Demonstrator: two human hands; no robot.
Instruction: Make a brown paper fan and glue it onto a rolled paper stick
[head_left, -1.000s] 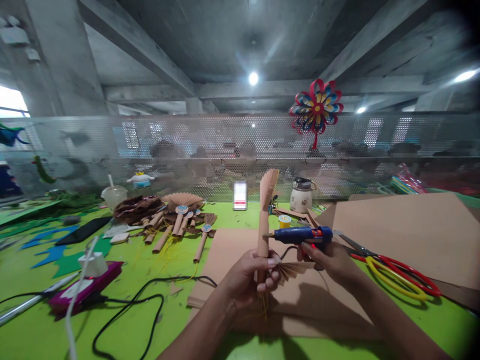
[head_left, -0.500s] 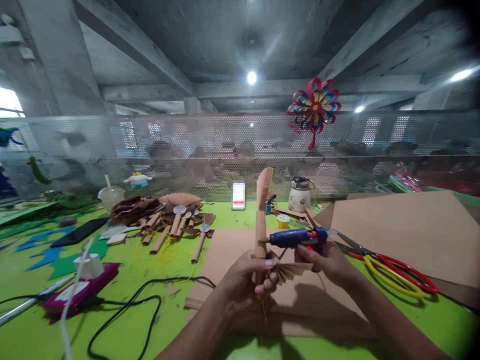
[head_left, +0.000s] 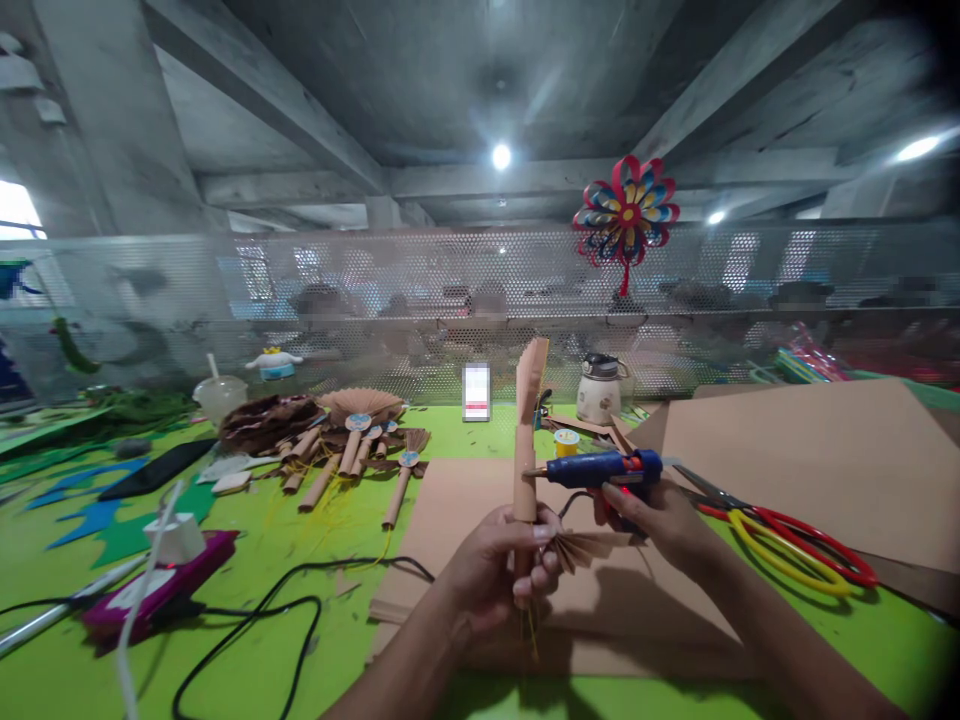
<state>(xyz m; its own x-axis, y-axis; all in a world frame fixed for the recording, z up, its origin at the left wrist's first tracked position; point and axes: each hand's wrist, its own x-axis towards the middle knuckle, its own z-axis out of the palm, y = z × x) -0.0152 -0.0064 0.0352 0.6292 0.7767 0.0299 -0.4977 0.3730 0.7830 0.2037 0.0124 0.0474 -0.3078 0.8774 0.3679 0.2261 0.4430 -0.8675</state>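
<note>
Upright in my left hand (head_left: 510, 565) is a brown paper tube (head_left: 524, 490), its fingers wrapped round the lower part. A folded paper piece (head_left: 532, 375) rises from the tube's top, and yellow string hangs below. Beside the same hand a pleated paper fan (head_left: 589, 548) sticks out to the right. My right hand (head_left: 645, 515) grips a blue glue gun (head_left: 604, 470), whose nozzle points left and meets the tube's right side, or nearly so. Brown cardboard (head_left: 457, 500) lies beneath both hands.
Finished-looking paper fans with tube handles (head_left: 352, 440) lie at the left. Scissors with red and yellow handles (head_left: 795, 550) rest at the right by a large cardboard sheet (head_left: 810, 450). A purple power strip (head_left: 161, 590) and black cable (head_left: 300, 570) occupy the left front.
The glue gun's tip has gone slightly up along the tube, and the gun has shifted a little right. My left hand keeps its hold on the tube.
</note>
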